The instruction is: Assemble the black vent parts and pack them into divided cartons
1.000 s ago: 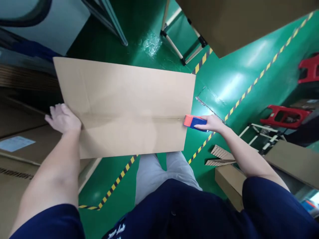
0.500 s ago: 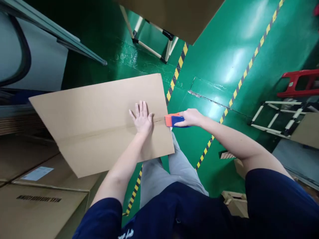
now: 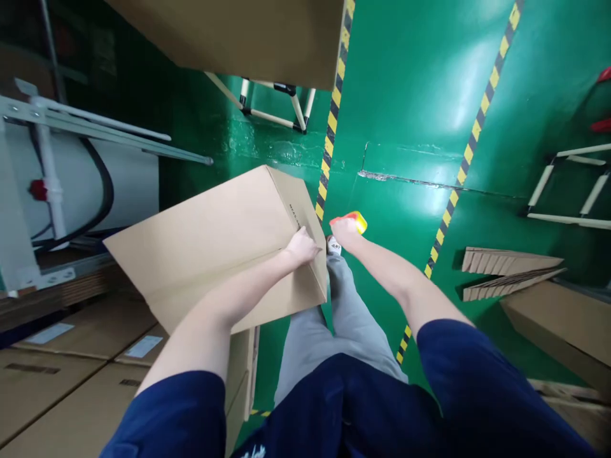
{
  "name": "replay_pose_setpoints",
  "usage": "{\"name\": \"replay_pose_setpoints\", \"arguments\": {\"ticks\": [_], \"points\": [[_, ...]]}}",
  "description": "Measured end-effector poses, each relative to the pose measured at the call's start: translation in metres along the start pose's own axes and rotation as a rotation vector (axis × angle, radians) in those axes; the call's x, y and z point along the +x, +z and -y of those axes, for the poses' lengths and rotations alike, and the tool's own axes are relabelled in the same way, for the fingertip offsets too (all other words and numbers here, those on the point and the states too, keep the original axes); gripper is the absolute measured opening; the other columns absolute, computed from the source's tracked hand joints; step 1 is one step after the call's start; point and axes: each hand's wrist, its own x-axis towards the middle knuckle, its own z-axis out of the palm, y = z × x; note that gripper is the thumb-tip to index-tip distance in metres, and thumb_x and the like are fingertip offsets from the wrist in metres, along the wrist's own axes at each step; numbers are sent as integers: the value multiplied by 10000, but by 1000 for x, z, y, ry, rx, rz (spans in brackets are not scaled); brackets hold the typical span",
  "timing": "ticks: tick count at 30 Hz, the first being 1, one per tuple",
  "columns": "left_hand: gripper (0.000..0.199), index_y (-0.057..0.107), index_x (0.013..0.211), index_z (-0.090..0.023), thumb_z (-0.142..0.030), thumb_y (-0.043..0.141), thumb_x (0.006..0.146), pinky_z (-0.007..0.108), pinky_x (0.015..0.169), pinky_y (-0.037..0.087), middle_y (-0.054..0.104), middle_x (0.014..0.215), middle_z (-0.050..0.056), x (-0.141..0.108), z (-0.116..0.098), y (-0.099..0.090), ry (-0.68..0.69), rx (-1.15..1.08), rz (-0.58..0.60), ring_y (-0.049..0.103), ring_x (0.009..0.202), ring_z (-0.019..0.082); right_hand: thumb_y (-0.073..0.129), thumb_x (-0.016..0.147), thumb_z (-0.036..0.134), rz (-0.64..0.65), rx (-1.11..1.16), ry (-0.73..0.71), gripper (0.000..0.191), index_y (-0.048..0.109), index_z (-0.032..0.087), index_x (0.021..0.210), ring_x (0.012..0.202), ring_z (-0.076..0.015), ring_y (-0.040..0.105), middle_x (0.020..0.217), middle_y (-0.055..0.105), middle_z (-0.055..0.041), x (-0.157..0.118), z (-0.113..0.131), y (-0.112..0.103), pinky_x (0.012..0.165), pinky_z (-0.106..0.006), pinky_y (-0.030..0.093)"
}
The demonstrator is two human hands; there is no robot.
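A large cardboard box (image 3: 210, 235) lies tilted in front of me, with a seam along its upper face and printing on its narrower side. My left hand (image 3: 302, 247) is closed at the edge between these two faces; its fingertips are partly hidden, and what they grip cannot be made out. To the right of the box and apart from it, my right hand (image 3: 347, 229) is wrapped round an orange and yellow tool (image 3: 360, 222), which is partly covered by the hand and blurred.
Another cardboard box (image 3: 248, 38) overhangs a pipe frame (image 3: 274, 117) at the top. Stacked boxes (image 3: 62, 401) fill the lower left, below a metal frame (image 3: 119, 133). Folded cardboard (image 3: 506, 262) and a second pipe frame (image 3: 568, 219) are at the right. Striped tape (image 3: 329, 140) crosses the green floor.
My left hand has gone from lying flat on the upper face to closed at the box's edge. The box has turned, showing its printed side. My right hand has moved off the box with the tool.
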Motion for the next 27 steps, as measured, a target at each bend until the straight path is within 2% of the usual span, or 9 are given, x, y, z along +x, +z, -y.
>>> {"name": "replay_pose_setpoints", "arguments": {"ticks": [4,8,12,14,16,18,21,25,27], "points": [[87,786,716,-158,-232,779,761,642,1108,325,764,786,193,32,-20,3,-200,-93,-3,687,1080,443,642,961,429,-46,95,203,346,765,129,1082,1002,-299,738,1070,757,-201,-20,-42,20,792,-332,541],[278,798,1044,-157,-351,654,907,479,1028,464,771,1088,192,37,-32,-8,-265,-324,-149,687,1133,365,639,902,628,-329,604,241,491,746,162,1010,843,-251,731,911,767,-110,-65,-72,42,705,-288,535],[565,747,1203,-189,-638,495,969,336,893,539,767,1142,125,8,-36,-39,-242,-987,-282,723,1005,235,648,846,675,-551,1105,46,524,703,155,882,640,-198,653,717,704,-48,-103,-43,57,579,-268,499],[582,787,1032,-182,-703,730,779,311,828,540,778,1008,101,-12,-32,-55,-220,-1451,-260,716,885,203,692,801,670,-588,1224,3,510,692,162,849,619,-185,625,702,687,-31,-112,-15,56,571,-268,488],[544,782,859,-182,-616,922,562,287,776,524,763,884,64,-29,-24,-65,-224,-1672,-221,685,796,169,715,776,649,-612,1273,-24,485,688,167,828,632,-179,614,714,686,-24,-114,14,49,586,-267,483],[506,757,760,-181,-543,970,480,277,740,509,739,797,40,-38,-13,-72,-229,-1667,-251,654,736,150,715,771,634,-643,1263,-22,466,688,171,812,648,-180,615,719,688,-21,-112,41,37,608,-269,480],[398,736,694,-179,-520,910,588,286,691,484,703,701,28,-34,18,-91,-176,-1436,-409,609,663,152,705,776,645,-693,1173,88,461,690,185,801,663,-191,628,722,701,-24,-110,76,20,635,-279,475],[222,708,649,-187,-362,762,775,297,710,462,697,696,27,-2,89,-162,-149,-946,-852,611,702,175,683,777,685,-668,1165,234,489,678,196,763,661,-211,640,721,718,-47,-124,112,27,635,-294,483],[199,709,639,-190,-315,739,792,317,742,466,700,693,38,17,128,-201,-181,-736,-983,616,719,193,677,784,681,-626,1237,259,492,694,190,799,667,-215,652,758,732,-57,-132,125,42,647,-302,504]]}}
